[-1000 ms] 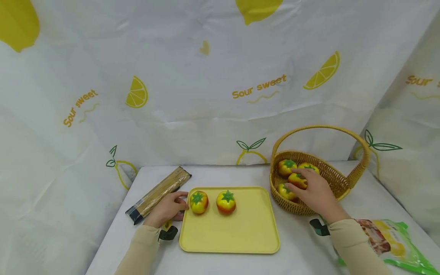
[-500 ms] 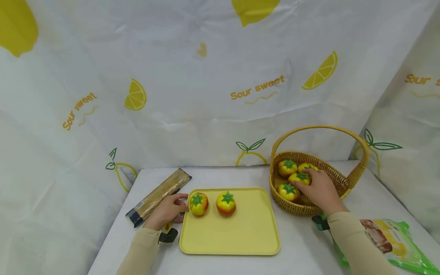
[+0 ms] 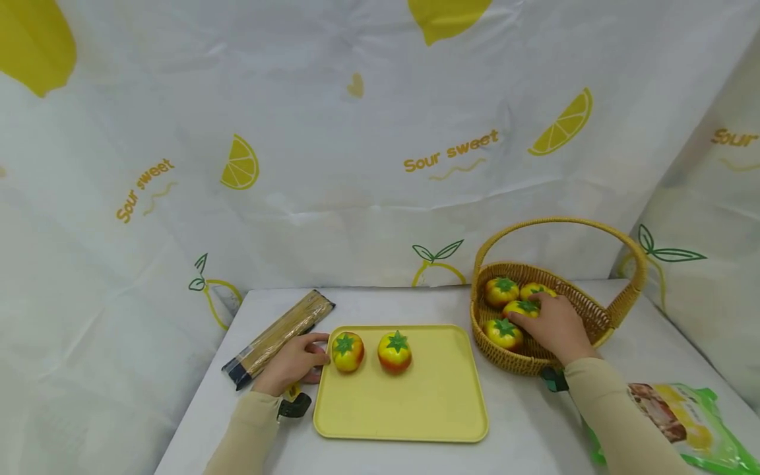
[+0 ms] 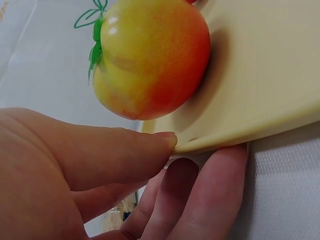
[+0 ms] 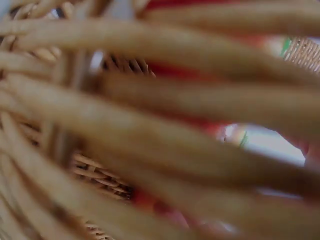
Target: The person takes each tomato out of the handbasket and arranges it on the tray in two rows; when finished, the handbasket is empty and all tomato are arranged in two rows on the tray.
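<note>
Right hand (image 3: 557,326) lower in basket (image 3: 512,360), grip round fruit (image 3: 512,308), tray (image 3: 410,399) in pinch of left hand (image 3: 292,364)

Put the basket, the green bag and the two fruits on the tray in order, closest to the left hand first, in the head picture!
From the left hand:
1. Left fruit: near the tray's left edge.
2. Right fruit: also on the tray.
3. Basket: right of the tray.
4. Green bag: front right corner.
</note>
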Action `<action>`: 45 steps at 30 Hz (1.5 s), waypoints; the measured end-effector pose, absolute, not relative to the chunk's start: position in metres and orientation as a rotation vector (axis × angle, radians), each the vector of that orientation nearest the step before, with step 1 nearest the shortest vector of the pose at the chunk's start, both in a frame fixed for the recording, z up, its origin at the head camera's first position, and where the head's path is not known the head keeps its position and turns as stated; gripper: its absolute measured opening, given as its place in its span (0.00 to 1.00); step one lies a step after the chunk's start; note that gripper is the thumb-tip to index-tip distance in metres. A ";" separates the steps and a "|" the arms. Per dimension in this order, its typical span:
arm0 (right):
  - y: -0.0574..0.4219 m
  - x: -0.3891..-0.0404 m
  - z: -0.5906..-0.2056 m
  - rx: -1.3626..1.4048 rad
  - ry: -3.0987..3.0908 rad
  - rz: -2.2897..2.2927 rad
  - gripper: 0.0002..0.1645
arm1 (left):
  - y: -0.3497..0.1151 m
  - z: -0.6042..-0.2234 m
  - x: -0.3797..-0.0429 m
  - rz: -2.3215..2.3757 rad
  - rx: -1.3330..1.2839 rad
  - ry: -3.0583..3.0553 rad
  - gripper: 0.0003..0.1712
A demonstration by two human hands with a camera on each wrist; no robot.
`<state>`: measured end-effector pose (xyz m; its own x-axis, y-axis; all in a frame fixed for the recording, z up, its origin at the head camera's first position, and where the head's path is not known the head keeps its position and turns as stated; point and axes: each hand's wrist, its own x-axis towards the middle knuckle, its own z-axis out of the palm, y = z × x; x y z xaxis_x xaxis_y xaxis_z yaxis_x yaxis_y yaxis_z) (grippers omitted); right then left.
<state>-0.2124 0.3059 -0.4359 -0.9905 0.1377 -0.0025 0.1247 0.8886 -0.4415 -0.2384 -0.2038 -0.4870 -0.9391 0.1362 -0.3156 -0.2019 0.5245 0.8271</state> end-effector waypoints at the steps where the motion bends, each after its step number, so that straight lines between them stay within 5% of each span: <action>1: 0.306 -0.213 -0.436 -0.215 -3.029 0.701 0.57 | -0.204 -0.487 -0.238 1.386 -0.053 2.425 0.29; 29: 0.304 -0.191 -0.417 -0.159 -2.872 0.727 0.52 | -0.202 -0.482 -0.236 1.404 -0.057 2.422 0.30; 45: 0.248 -0.172 -0.398 -0.013 -2.762 0.811 0.47 | -0.202 -0.483 -0.236 1.398 -0.056 2.416 0.30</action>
